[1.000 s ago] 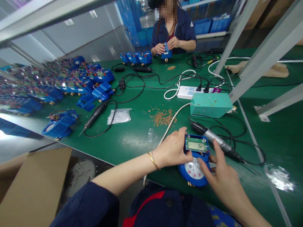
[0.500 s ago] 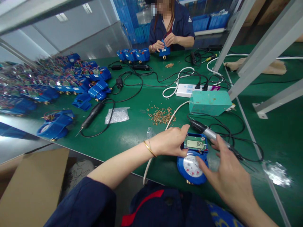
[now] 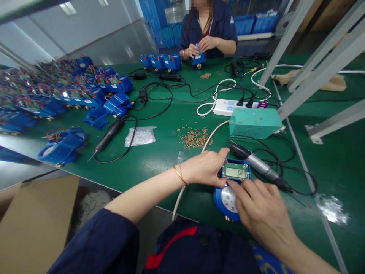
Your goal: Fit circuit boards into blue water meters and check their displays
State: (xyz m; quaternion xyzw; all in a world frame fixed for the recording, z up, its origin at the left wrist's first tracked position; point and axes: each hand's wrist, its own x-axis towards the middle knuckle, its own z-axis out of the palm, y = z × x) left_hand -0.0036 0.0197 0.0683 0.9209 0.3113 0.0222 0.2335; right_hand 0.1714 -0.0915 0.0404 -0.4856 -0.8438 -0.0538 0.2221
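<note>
A blue water meter [image 3: 228, 192] with a white dial and a green display board reading "02" lies on the green table [image 3: 159, 160] near its front edge. My left hand [image 3: 207, 167] grips its left side, thumb at the board's top corner. My right hand [image 3: 261, 211] covers the lower right of the meter, fingertips pressed on the dial and the board's lower edge. An electric screwdriver [image 3: 258, 165] lies just right of the meter, untouched.
A heap of small brass screws [image 3: 195, 137], a teal box [image 3: 254, 122], a power strip [image 3: 232, 107] and tangled cables lie beyond. Several blue meters [image 3: 76, 95] crowd the left. A second screwdriver [image 3: 107, 137] and a plastic bag [image 3: 140, 136] lie left. A co-worker [image 3: 209, 32] handles a meter opposite.
My right hand has slid left from the meter's right edge onto its dial and board. My left hand keeps its grip; the meter barely moved.
</note>
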